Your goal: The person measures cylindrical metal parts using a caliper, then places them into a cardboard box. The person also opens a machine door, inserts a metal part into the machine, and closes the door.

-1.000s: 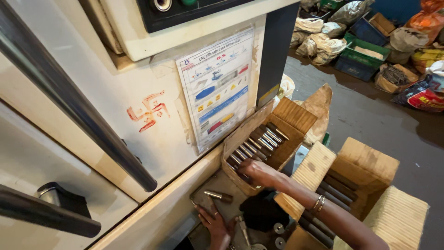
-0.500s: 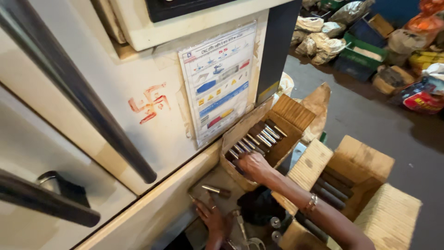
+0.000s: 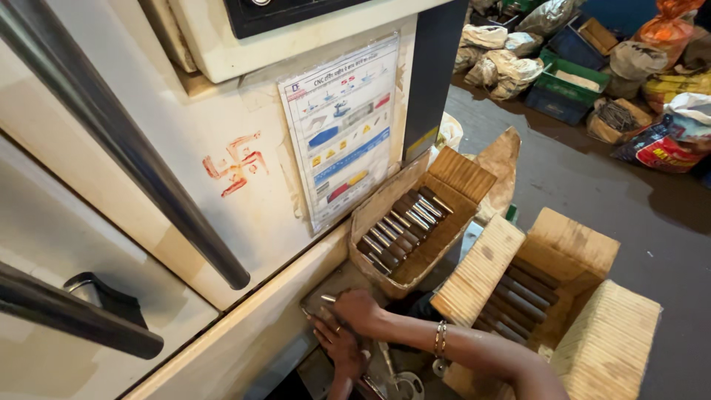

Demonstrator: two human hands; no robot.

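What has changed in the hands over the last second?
The right hand drew back from the open box of metal rods down to the ledge, meeting the left hand at a small metal pin. The rods, the second box and the wall chart stayed put.

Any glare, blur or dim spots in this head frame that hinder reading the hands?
Head view: sharp overall, wide-angle bends the machine's steel bar; glare streak on it; right hand and left hand in dimmer shade, fingers hard to separate; cardboard box well lit.
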